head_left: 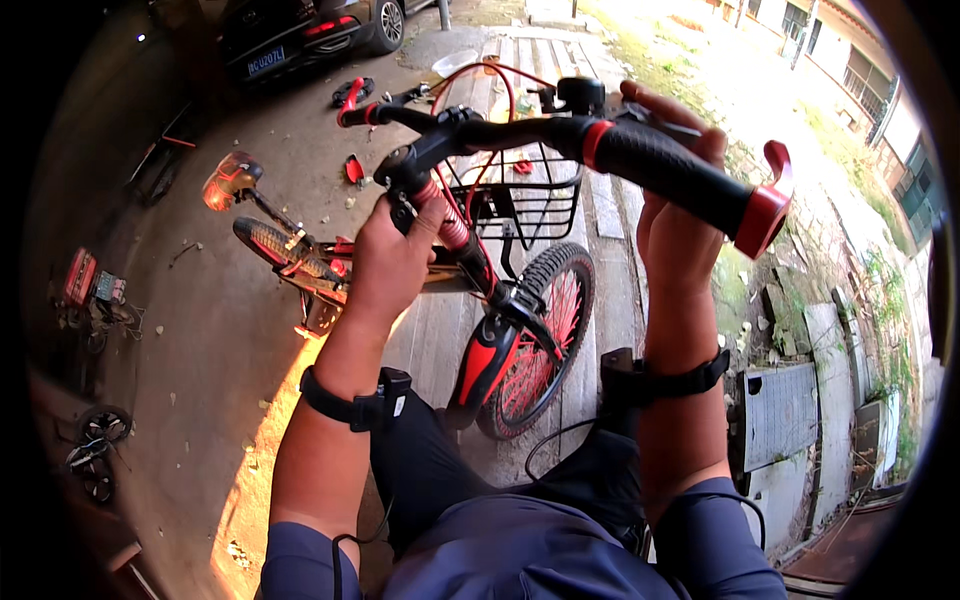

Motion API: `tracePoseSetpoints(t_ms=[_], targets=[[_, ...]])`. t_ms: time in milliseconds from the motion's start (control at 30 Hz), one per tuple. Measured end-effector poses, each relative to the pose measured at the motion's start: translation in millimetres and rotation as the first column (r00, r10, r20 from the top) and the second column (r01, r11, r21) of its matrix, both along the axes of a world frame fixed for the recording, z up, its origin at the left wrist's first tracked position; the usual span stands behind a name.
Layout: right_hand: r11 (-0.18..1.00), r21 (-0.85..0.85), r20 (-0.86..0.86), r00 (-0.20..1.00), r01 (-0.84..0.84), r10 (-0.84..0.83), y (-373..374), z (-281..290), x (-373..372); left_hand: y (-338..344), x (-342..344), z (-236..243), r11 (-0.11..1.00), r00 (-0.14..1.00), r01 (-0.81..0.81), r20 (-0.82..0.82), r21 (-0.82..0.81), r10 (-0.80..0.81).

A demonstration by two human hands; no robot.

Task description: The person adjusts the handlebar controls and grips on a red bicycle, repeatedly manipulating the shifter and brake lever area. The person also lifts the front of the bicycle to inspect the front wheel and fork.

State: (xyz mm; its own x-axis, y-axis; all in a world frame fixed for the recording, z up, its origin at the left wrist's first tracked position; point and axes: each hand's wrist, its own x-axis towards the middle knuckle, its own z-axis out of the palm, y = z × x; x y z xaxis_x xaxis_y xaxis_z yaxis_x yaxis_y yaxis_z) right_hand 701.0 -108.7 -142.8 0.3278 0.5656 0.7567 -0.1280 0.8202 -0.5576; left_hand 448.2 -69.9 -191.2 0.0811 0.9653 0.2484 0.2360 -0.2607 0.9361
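Observation:
A red and black bicycle stands before me, its handlebar (520, 134) running across the view. My left hand (388, 255) is closed around the steering column just below the handlebar clamp, beside a red ribbed section (452, 215). My right hand (684, 235) supports the black handlebar grip (680, 170) from below and behind, its fingers curling over the far side near the brake lever; the grip partly hides them. A black bell (581, 96) sits inboard of that hand. Below are the front wheel (545, 340) with red spokes and a red and black mudguard (487, 362).
A black wire basket (530, 205) is on the bicycle's front. A dark car (300, 30) is parked at the far left. Loose red and black parts (354, 169) lie on the ground. Stone slabs (780, 410) are at right. A small wheeled thing (95, 290) stands at left.

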Motion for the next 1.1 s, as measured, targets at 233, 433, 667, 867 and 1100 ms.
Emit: tracePoseSetpoints(t_ms=[233, 433, 667, 867, 1100], targets=[[0.998, 0.061, 0.086, 0.996, -0.019, 0.013, -30, -5, -12, 5, 1, -3, 0.998, 0.997, 0.031, 0.066, -0.048, -0.028], [0.988, -0.01, -0.058, 0.986, 0.153, -0.153, -44, 15, -58, 7, 0, -4, 0.999, 0.998, -0.001, 0.07, -0.048, 0.005], [0.98, 0.04, -0.071, 0.979, 0.196, -0.192, -46, 10, -52, 2, 0, -5, 0.998, 0.992, 0.031, 0.121, -0.05, -0.024], [0.974, 0.07, -0.066, 0.976, 0.214, -0.209, -47, 8, -46, 0, 2, -4, 0.999, 0.993, 0.034, 0.115, -0.036, -0.03], [0.969, 0.116, -0.046, 0.975, 0.22, -0.216, -45, 4, -39, 1, 0, -5, 0.999, 0.993, 0.041, 0.111, -0.036, -0.037]])
